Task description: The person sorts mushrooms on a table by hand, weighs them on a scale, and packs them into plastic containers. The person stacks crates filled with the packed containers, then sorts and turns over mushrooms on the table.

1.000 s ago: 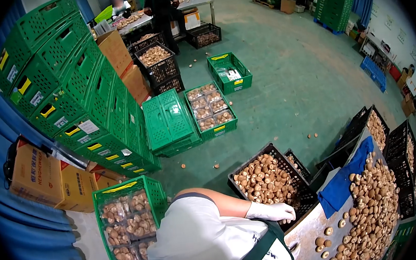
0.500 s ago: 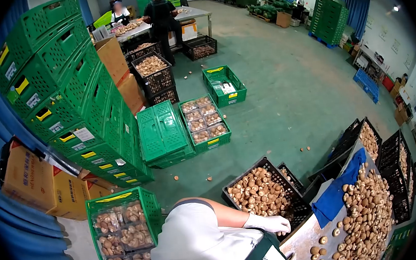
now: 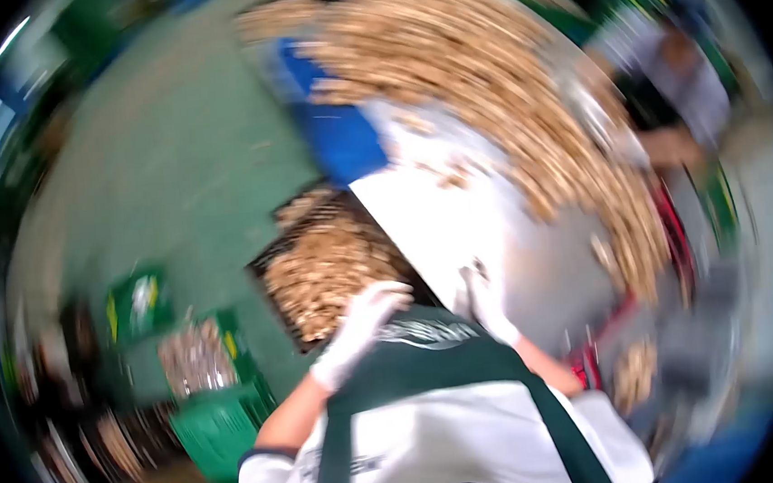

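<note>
The view is blurred by motion. My left hand (image 3: 367, 323), in a white glove, is beside the near right edge of a black crate full of mushrooms (image 3: 321, 269). Its fingers are smeared, and nothing can be made out in them. My right hand (image 3: 487, 302), also gloved in white, is over the near edge of the metal table (image 3: 548, 270). A small dark thing shows at its fingertips, too blurred to name. Beyond the hands, a long heap of mushrooms (image 3: 472, 62) lies across the table, next to a blue cloth (image 3: 342, 140).
Across the table at the right stands a person (image 3: 683, 82), arms reaching toward the heap. On the floor at the left are a green crate (image 3: 140, 306), a crate of packed mushrooms (image 3: 198, 356) and a closed green crate (image 3: 220, 427).
The view has swung right and down toward the table. My right hand, barely visible at the frame's bottom before, now shows. My left hand is now at the crate's near right edge.
</note>
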Demonstrator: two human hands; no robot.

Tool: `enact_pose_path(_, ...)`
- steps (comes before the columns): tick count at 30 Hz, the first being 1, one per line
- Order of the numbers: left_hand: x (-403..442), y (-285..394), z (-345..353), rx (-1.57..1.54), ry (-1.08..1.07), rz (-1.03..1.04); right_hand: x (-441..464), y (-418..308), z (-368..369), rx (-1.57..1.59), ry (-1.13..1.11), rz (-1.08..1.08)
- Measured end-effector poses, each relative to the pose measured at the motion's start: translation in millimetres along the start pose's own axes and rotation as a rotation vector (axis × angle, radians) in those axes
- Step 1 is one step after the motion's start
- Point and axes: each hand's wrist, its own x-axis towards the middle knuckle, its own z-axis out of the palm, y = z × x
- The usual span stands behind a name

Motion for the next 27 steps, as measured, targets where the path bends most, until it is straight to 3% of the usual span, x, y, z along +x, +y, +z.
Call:
enact_pose_path(1, 10, 15, 4, -0.578, -0.076, -0.518, -14, 8, -6, 0.058, 0.046, 0.04)
enact_pose_path(2, 19, 16, 7, -0.662, -0.11, -0.651, -25, 2, -15, -0.113, 0.051, 0.004)
enact_pose_path(4, 30, 19, 15, -0.805, -0.186, -0.821, -56, -14, -28, 0.061, 0.099, -0.042)
enact_pose_path(7, 49, 5, 45, -0.873, -0.425, -0.801, -86, 12, -40, 0.17, 0.221, 0.062)
enact_pose_path(10, 77, 35, 68, -0.702, -0.686, -0.759, -126, 18, -54, 0.156, 0.374, 0.127)
enact_pose_path(11, 83, 38, 79, -0.701, -0.748, -0.745, -134, 31, -49, 0.27, 0.514, 0.107)
enact_pose_path(15, 104, 67, 118, -0.687, -0.988, -0.678, -171, 17, -67, 0.293, 0.682, 0.183)
enact_pose_path(19, 112, 85, 152, -0.621, -1.16, -0.486, -197, 10, -81, 0.373, 0.847, 0.158)
enact_pose_path(21, 118, 90, 166, -0.626, -1.162, -0.451, -214, 14, -104, 0.26, 1.028, 0.09)
enact_pose_path(22, 123, 94, 174, -0.623, -1.146, -0.427, -224, 5, -127, 0.038, 1.185, 0.056)
enact_pose_path(24, 137, 105, 194, -0.642, -1.129, -0.415, -243, 8, -180, -0.052, 1.507, 0.007)
enact_pose_path(25, 147, 114, 207, -0.661, -1.128, -0.387, -251, 13, -209, 0.078, 1.64, 0.113)
enact_pose_path(27, 166, 139, 235, -0.677, -1.103, -0.328, -260, 19, -263, -0.072, 1.646, 0.011)
